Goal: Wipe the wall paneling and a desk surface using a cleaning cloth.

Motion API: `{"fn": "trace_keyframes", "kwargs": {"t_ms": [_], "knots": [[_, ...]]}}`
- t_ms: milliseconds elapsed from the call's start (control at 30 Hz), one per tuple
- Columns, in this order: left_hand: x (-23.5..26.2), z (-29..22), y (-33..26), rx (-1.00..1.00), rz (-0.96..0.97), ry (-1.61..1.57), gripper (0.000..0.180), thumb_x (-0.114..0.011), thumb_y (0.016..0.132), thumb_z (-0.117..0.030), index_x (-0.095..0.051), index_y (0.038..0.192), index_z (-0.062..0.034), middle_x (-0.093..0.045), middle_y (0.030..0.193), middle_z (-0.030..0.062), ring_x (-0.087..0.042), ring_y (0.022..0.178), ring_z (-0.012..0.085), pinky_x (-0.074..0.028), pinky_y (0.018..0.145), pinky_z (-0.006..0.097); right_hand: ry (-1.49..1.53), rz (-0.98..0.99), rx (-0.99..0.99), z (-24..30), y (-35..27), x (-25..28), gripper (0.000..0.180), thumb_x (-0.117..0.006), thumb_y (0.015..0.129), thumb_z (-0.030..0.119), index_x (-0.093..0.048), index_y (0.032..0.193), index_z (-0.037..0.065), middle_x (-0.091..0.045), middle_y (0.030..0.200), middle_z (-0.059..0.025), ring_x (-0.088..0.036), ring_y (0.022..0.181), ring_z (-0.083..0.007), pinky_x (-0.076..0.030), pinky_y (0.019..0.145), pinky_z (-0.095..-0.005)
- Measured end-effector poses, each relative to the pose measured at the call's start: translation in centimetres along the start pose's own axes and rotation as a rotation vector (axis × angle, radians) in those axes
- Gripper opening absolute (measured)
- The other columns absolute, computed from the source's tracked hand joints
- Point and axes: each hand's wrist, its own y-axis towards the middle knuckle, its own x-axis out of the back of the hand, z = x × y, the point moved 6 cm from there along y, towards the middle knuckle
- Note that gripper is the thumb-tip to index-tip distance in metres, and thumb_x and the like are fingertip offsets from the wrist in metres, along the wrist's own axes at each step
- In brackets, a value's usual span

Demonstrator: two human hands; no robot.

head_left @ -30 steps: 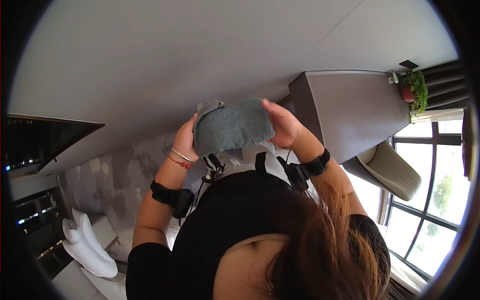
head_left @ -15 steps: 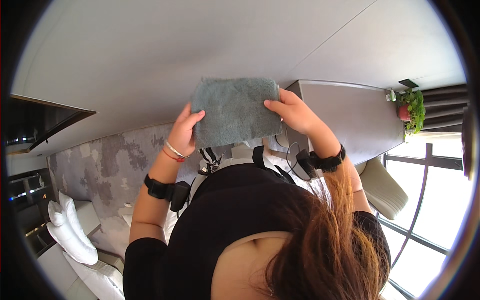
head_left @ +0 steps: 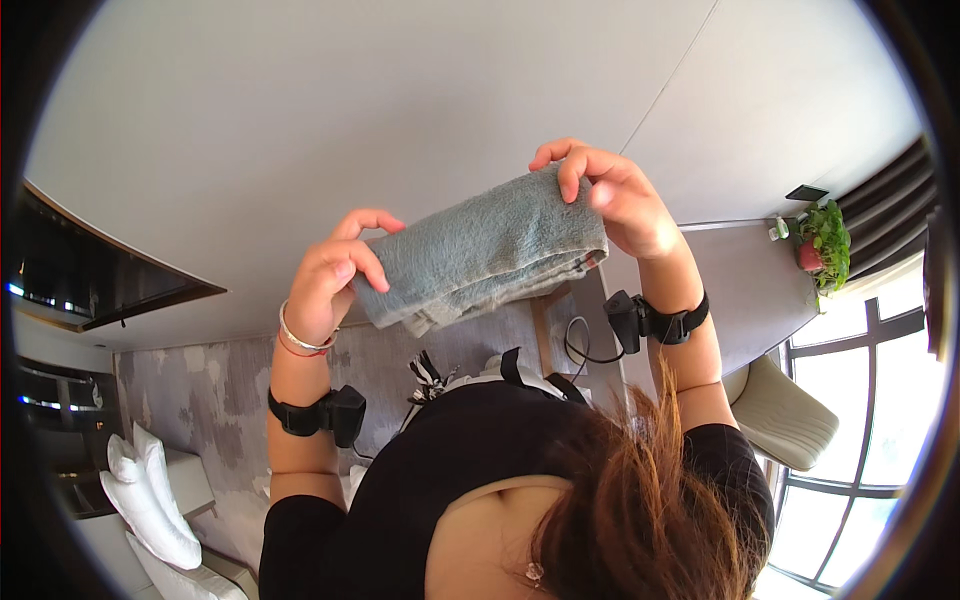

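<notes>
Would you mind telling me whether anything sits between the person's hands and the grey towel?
Nothing visible does. The left hand pinches one end of the folded grey towel and the right hand grips the other, both directly on the cloth.

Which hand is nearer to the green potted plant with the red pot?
Right. The right hand, gripping the folded grey towel, is nearer the potted plant; the left hand holds the towel's far end.

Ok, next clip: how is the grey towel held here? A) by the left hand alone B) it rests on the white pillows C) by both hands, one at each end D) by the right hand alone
C: the left hand and right hand each grip one end of the folded grey towel.
</notes>
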Motion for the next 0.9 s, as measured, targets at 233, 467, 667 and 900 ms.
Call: {"fn": "trace_keyframes", "kwargs": {"t_ms": [233, 467, 667, 900], "knots": [[-6.6, -0.9, 6.5, -0.010, 0.073, 0.440, 0.052, -0.072, 0.079, -0.019, -0.046, 0.121, -0.0027, -0.056, 0.114, 0.0117, -0.057, 0.102, 0.0230, -0.044, 0.090, 0.036, -0.500, 0.087, 0.243, 5.4, 1.7, -4.2, 0.025, -0.064, 0.065, -0.006, -0.053, 0.083, 0.008, -0.051, 0.118, -0.0115, -0.053, 0.097, -0.0190, -0.043, 0.081, -0.0304], [-10.4, -1.6, 11.5, -0.208, -0.140, 0.065, 0.047, -0.074, 0.077, -0.015, -0.052, 0.115, -0.0009, -0.061, 0.103, 0.0107, -0.060, 0.094, 0.0201, -0.046, 0.083, 0.032, 0.136, -0.282, 0.366, 3.6, -1.6, -0.2, 0.076, -0.077, 0.073, 0.006, -0.035, 0.136, 0.005, -0.045, 0.127, -0.0078, -0.046, 0.118, -0.0199, -0.037, 0.099, -0.0338], [-12.2, -3.6, 13.5, -0.385, -0.171, 0.578, 0.052, -0.070, 0.080, -0.010, -0.045, 0.125, -0.0017, -0.044, 0.123, 0.0099, -0.050, 0.103, 0.0184, -0.042, 0.086, 0.031, 0.135, -0.561, 0.231, 1.9, -2.6, 5.0, 0.047, -0.063, 0.084, 0.005, -0.046, 0.127, 0.001, -0.056, 0.118, -0.0065, -0.052, 0.109, -0.0153, -0.043, 0.092, -0.0300], [-7.5, 1.0, 7.9, -0.147, -0.231, 0.295, 0.054, -0.064, 0.082, -0.003, -0.039, 0.129, -0.0037, -0.049, 0.115, 0.0101, -0.051, 0.102, 0.0181, -0.042, 0.086, 0.032, -0.580, -1.345, 0.910, 17.5, -2.8, 20.4, 0.033, -0.060, 0.091, 0.017, -0.053, 0.118, -0.001, -0.060, 0.111, -0.0078, -0.057, 0.098, -0.0157, -0.044, 0.086, -0.0284]]}}
